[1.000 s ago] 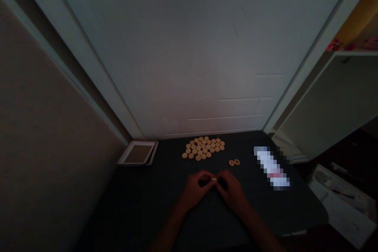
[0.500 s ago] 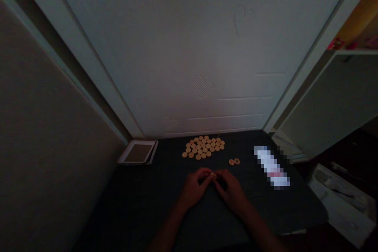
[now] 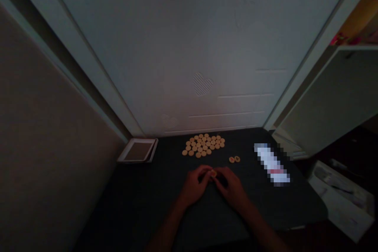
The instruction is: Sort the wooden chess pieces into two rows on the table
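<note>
The left hand and right hand met around one small wooden disc.

Both were pinching that disc between them, low over the dark desk, with the thumbs drawn in toward each other. Taking the hands as the dial's centre, a marked pair of discs lay near two o'clock (one marking reddish, the other dark). A cluster of discs spread between eleven and twelve, many close together. At three o'clock lay a bright pixelated object, its details unreadable; between nine and ten sat a shallow white-rimmed tray. Farthest, at twelve, stood a pale panel with heart shapes.
</note>
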A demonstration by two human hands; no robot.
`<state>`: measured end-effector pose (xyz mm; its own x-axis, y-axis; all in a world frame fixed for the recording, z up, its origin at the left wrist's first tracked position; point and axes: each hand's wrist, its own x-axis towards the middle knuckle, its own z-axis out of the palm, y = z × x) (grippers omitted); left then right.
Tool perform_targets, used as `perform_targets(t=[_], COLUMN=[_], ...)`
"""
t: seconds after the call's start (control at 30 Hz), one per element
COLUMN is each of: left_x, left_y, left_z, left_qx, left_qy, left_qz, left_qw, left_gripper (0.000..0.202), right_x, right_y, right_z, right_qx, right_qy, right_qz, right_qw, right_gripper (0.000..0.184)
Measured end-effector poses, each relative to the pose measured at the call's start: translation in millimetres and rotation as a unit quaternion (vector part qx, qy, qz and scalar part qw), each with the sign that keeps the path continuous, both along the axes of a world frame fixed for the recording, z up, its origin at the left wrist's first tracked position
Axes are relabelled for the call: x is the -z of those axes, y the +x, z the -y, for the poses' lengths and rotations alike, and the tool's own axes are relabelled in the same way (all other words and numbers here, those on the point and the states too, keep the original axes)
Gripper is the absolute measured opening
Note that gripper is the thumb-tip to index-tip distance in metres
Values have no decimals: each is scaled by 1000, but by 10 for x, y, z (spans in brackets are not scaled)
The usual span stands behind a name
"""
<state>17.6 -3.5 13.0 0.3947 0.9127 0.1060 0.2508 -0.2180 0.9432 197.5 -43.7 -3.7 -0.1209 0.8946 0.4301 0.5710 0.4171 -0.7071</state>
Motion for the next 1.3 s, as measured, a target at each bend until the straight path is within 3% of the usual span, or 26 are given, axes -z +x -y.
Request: perform_targets(t=[0.6, 0.97, 1.3], left_x=[3, 8, -25], left_y=[-11, 8, -4], left_z=[-27, -7, -11], left_qx=[-2, 6, 7], left_qy=[23, -16, 11], left_qz=[-18, 25, -17], left_qw=[1000, 1000, 1000], left_gripper=[19, 16, 19], right_x=[9, -1, 3], right_y=[7, 11, -3], right_z=[5, 17, 19], right_qx=[-2, 7, 11], right_qy=[-3, 5, 4], right_qz=[10, 14, 41], right_qw=[1000, 1000, 999], right_gripper=[19, 19, 16])
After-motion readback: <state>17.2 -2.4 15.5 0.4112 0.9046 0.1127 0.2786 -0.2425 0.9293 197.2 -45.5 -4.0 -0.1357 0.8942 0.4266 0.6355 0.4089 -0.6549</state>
